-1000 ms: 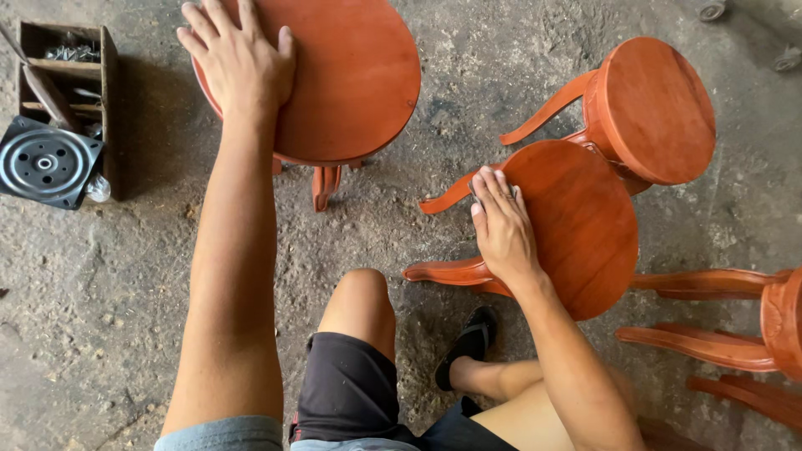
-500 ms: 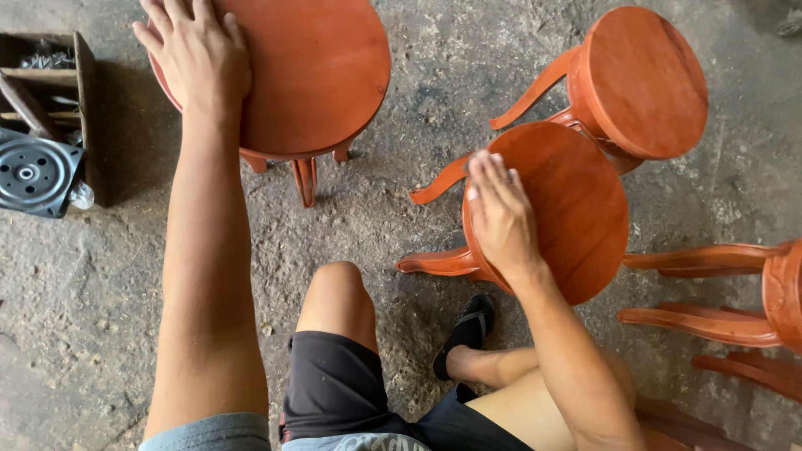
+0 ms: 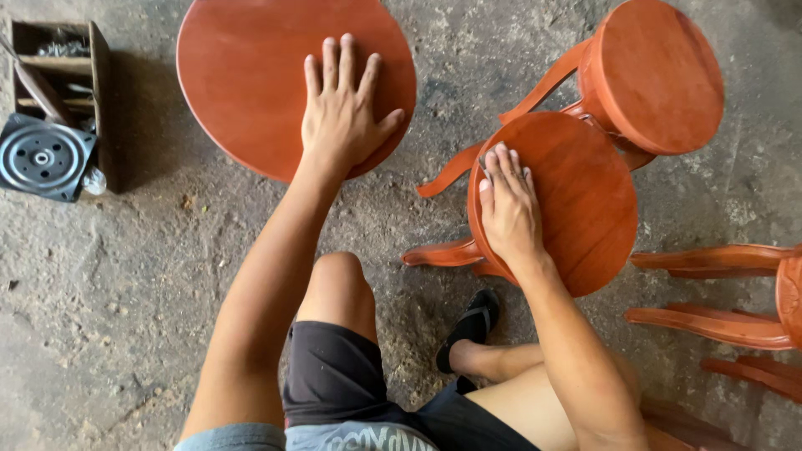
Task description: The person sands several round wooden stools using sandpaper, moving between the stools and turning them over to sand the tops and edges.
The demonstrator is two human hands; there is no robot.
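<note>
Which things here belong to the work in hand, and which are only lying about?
In hand:
- left hand, flat on the round wooden top
- right hand, flat on the round stool seat

Lying about:
- second stool behind
- curved legs at right
- wooden box of small parts
- metal swivel plate
- black sandal

The left hand [image 3: 341, 108] lay flat, palm down, fingers spread, at upper centre, its arm stretched straight from the lower left. The right hand [image 3: 508, 207] rested palm down at centre right, fingers together, forearm rising from the lower right.
</note>
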